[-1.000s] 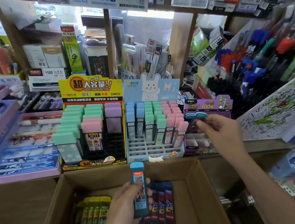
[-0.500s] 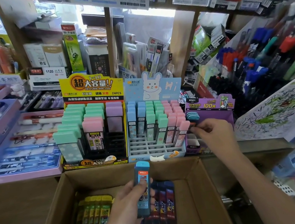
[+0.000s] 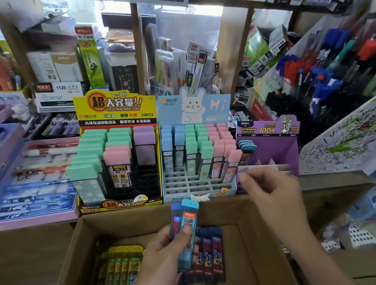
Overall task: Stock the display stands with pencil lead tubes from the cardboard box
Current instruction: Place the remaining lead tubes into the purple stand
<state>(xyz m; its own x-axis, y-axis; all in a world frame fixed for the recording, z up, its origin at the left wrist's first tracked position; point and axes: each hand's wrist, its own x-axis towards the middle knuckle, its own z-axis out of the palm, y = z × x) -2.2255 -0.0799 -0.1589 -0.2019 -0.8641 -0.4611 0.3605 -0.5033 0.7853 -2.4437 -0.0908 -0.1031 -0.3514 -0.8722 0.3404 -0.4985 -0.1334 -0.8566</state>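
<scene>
My left hand grips two blue-capped pencil lead tubes upright over the open cardboard box. Inside the box lie a row of yellow tubes and a row of dark blue tubes. My right hand hovers empty, fingers loosely apart, just in front of the purple display stand. A few teal-capped tubes stand at that stand's left side. Left of it are a light blue bunny stand and a yellow-and-black stand, both holding pastel-capped tubes.
Purple trays of pens lie on the counter to the left. A rack of coloured pens and a scribbled test pad are on the right. Wooden shelf posts and packed stationery rise behind the stands.
My right hand left the teal-capped tubes in the purple stand and drew back down towards the box. My left hand kept its blue tubes and lifted them slightly.
</scene>
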